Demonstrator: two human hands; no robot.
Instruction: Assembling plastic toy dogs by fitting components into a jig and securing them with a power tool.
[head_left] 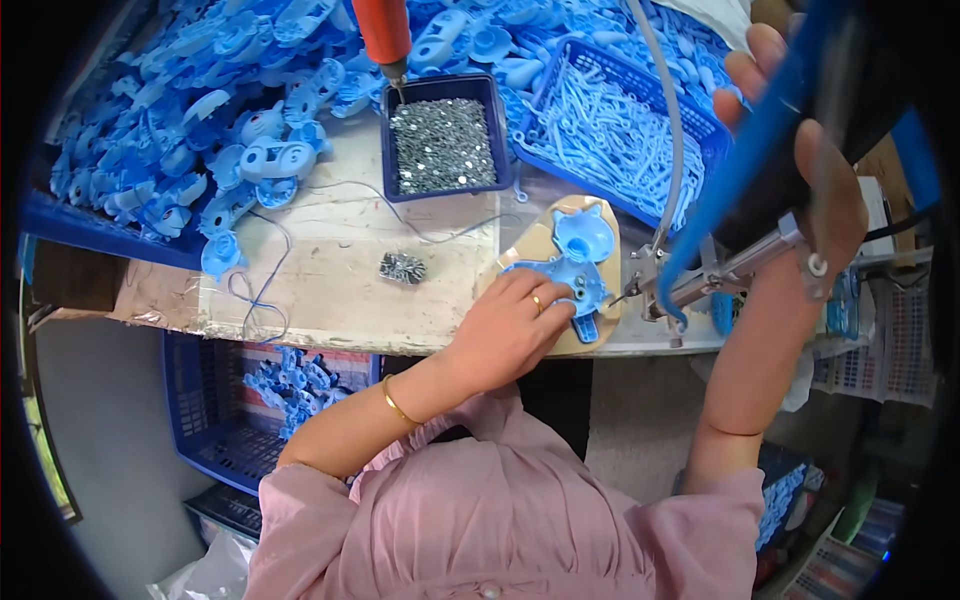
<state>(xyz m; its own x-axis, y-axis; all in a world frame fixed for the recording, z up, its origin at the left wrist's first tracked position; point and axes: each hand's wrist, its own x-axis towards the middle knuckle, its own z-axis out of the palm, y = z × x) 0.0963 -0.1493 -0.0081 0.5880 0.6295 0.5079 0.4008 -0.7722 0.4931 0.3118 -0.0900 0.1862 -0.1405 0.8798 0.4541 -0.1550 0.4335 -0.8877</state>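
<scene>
My left hand (515,322) rests on a light blue plastic toy shell (578,280), its fingers bent over the shell's left edge and pressing on it. The shell lies hollow side up on a tan, rounded board (530,236) at the table's front edge. At its top is a round cup shape; small dark round pieces sit near the middle. To the right, my right hand (835,190) is raised, thumb and fingers around a dark, blue-edged thing (775,150) close to the camera. That thing hides most of the palm. A metal fixture (735,270) with a thin tip points toward the shell.
A dark blue bin (388,150) holds many small screws, with an orange-red screwdriver (383,35) hanging above it. A small screw pile (402,266) lies nearer. A blue basket (560,75) contains thin blue parts. Blue shells (280,160) heap up behind; another crate (185,400) stands below.
</scene>
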